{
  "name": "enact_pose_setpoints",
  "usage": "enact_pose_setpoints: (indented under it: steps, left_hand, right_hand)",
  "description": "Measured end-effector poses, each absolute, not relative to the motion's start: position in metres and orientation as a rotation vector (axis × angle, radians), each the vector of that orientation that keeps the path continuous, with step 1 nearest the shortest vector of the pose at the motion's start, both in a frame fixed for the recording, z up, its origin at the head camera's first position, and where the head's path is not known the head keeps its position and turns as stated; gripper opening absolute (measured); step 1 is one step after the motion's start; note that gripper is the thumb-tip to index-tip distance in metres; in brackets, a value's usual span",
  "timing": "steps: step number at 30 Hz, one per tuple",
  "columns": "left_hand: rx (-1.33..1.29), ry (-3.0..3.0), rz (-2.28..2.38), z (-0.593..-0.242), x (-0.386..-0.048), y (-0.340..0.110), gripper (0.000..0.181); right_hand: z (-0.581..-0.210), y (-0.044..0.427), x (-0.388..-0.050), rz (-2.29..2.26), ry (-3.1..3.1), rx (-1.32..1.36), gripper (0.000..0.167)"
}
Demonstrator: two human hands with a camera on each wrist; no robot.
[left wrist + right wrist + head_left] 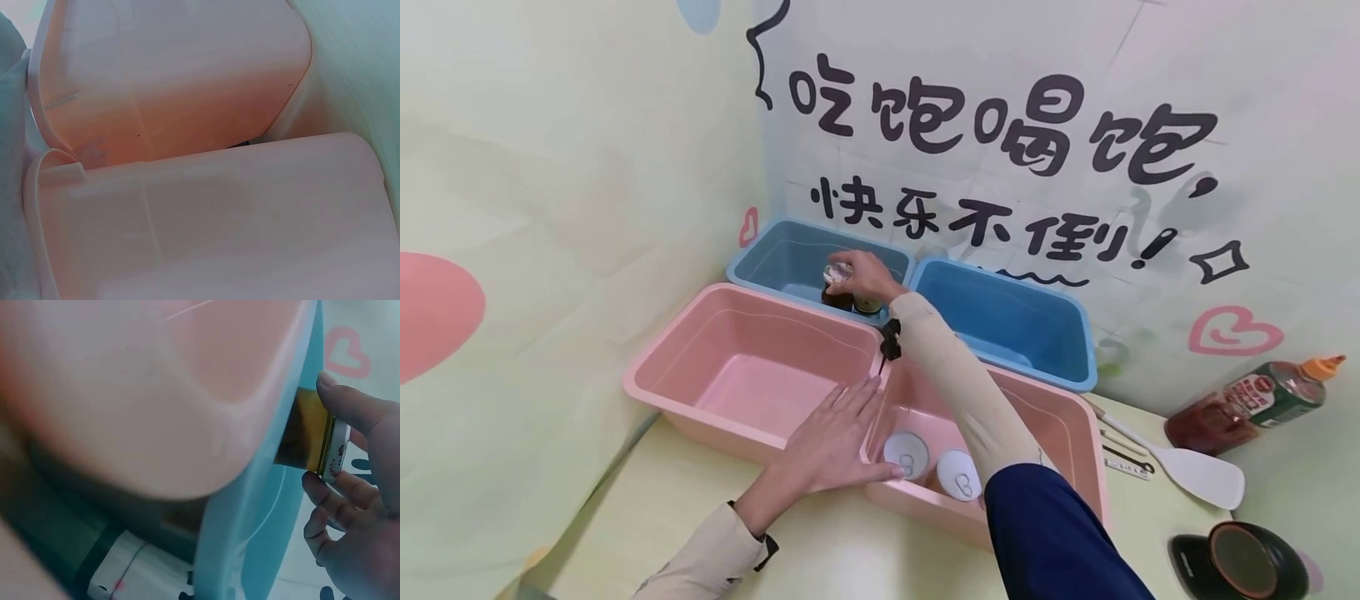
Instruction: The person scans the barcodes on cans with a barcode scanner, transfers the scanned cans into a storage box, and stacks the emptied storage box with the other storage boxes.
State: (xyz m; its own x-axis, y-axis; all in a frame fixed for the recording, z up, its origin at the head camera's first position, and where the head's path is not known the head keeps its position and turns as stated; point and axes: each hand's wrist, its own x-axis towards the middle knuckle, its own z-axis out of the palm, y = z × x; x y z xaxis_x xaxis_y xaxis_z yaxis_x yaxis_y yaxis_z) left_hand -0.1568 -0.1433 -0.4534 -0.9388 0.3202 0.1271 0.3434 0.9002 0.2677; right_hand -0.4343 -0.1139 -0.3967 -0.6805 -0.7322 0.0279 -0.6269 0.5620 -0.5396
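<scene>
Over the left blue bin (760, 265), my right hand (867, 277) pinches the pale lid of a dark jar (837, 298) between thumb and fingers. In the right wrist view, the jar (300, 432) looks amber-brown, with a red pattern on its lid (337, 450). Another round container (869, 306) is beside it, partly behind the hand. My left hand (835, 437) lies with straight fingers across the adjoining rims of the left pink bin (658, 379) and the right pink bin (1093, 467). Its thumb is near a ring-pull can (906, 450) inside the right pink bin.
A second can (958, 477) is in the right pink bin. Behind that bin sits another blue bin (1011, 287). To the right are a white spatula (1198, 475), a red sauce bottle (1247, 404) and dark round cookware (1243, 558). Printed walls stand close behind and left.
</scene>
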Motion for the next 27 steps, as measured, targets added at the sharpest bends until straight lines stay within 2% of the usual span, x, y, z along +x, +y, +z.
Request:
enact_pose_setpoints:
  steps: [18, 27]
  left_hand:
    - [-0.528, -2.993, -0.391, -0.454, -0.156, -0.143, 0.113]
    - [-0.528, -2.986, -0.349, -0.455, -0.156, -0.143, 0.114]
  right_hand:
    - [-0.397, -0.123, -0.432, -0.705, 2.709, -1.015, 0.061]
    - [-0.39, -0.134, -0.429, -0.65, 2.776, -0.843, 0.063]
